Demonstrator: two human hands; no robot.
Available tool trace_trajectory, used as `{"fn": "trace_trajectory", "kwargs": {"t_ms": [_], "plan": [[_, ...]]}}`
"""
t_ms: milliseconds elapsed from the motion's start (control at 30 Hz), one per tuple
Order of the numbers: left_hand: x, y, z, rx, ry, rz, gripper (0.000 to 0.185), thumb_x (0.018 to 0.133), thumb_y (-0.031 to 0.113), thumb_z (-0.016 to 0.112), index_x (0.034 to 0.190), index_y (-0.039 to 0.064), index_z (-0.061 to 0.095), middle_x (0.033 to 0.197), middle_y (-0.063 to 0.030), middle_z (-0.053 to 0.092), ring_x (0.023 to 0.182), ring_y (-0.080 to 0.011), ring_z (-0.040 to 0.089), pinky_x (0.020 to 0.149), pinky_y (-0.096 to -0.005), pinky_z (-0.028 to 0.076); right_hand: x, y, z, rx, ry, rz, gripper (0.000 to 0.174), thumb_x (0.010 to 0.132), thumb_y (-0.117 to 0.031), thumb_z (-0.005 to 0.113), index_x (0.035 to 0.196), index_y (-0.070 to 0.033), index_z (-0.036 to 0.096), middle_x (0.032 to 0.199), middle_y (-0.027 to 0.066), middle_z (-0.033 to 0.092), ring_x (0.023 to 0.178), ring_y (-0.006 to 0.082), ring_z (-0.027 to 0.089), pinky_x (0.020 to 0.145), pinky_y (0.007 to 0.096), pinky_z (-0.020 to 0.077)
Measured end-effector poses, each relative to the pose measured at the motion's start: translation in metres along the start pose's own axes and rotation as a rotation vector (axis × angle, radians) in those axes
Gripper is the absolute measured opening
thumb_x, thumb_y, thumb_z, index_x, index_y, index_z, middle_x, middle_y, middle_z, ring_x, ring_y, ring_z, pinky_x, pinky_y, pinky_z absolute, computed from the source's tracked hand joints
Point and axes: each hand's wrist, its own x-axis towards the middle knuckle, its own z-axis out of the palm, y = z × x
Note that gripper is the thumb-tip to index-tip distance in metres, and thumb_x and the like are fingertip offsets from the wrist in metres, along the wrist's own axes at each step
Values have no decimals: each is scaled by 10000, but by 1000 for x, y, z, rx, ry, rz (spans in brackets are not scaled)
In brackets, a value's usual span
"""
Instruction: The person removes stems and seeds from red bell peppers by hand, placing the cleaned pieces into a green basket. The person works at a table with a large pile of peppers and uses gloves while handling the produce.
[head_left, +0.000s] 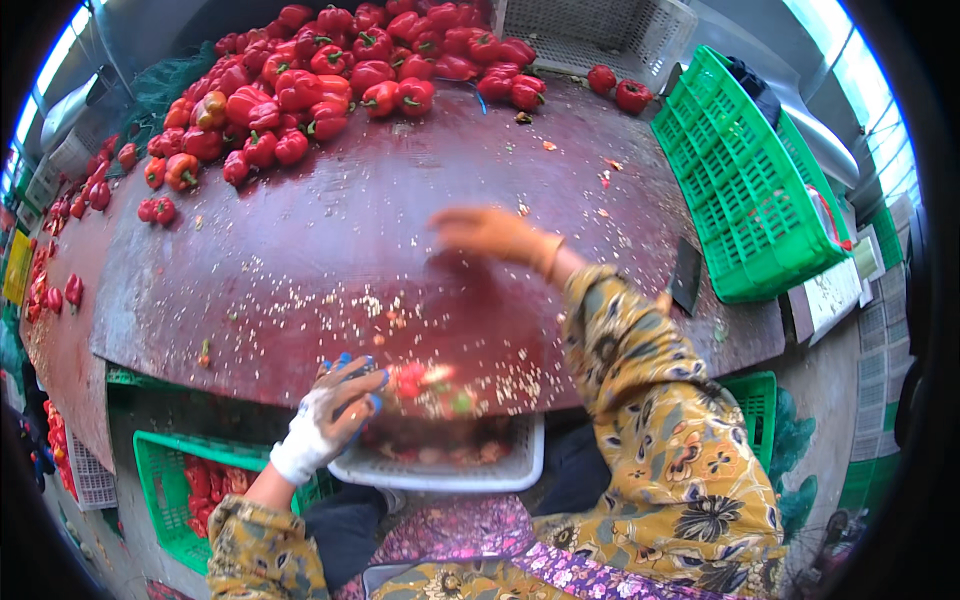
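My left hand (330, 420), in a white glove with blue fingertips, hovers at the near edge of the dark red tabletop (360, 217). Its fingers are apart, close to blurred red pepper scraps (414, 379) and a green bit. Below that edge, a white basket (450, 480) holds pepper waste. My right hand (495, 234), in an orange glove, is above the middle of the tabletop, fingers stretched to the left. Motion blurs it, and no object shows in it. Pale seeds (367, 304) are scattered over the wood between and around both hands.
Red bell peppers (300, 90) are heaped at the back left. A green crate (750, 180) stands on its side at the right, beside a broad-bladed knife (686, 276). An empty white crate (592, 34) lies behind. Lower left, another green crate (169, 499) holds red peppers.
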Motion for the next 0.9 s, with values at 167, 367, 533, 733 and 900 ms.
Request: {"fn": "trace_trajectory", "kwargs": {"t_ms": [167,367,533,733,900], "plan": [[75,-76,-76,384,258,-315,724,885,410,679,1487,89,438,1554,-208,372,1478,-429,236,1181,-515,229,81,110,-166,-378,762,282,535,834,-391,711,1267,-88,622,1218,159,678,1146,297,642,997,376,483],[129,-174,-107,538,290,-452,968,784,460,778,1561,164,281,1617,-147,272,1510,-393,168,1162,-658,58,142,193,-222,15,811,406,983,751,-345,805,1518,-22,282,1318,196,580,1204,269,581,1015,350,472],[183,-183,-113,489,282,-747,1097,713,439,844,1579,204,213,1624,-224,175,1506,-421,123,1170,-628,20,142,161,-179,-218,744,231,746,668,-357,836,1294,-109,512,1144,180,673,1028,293,674,910,377,530],[275,-135,-110,192,288,-905,1245,646,500,888,1593,206,135,1597,-338,103,1422,-626,84,1175,-606,127,142,79,-149,30,90,57,673,781,-313,792,1343,-61,519,1280,170,598,1193,287,580,1028,364,445],[326,-92,-99,301,140,-1218,1323,670,443,889,1595,257,-39,1626,-285,-80,1413,-650,-19,1180,-622,83,186,126,-279,-231,639,129,786,756,-341,801,1421,-74,478,1404,186,526,1293,303,522,1078,383,420]]}}
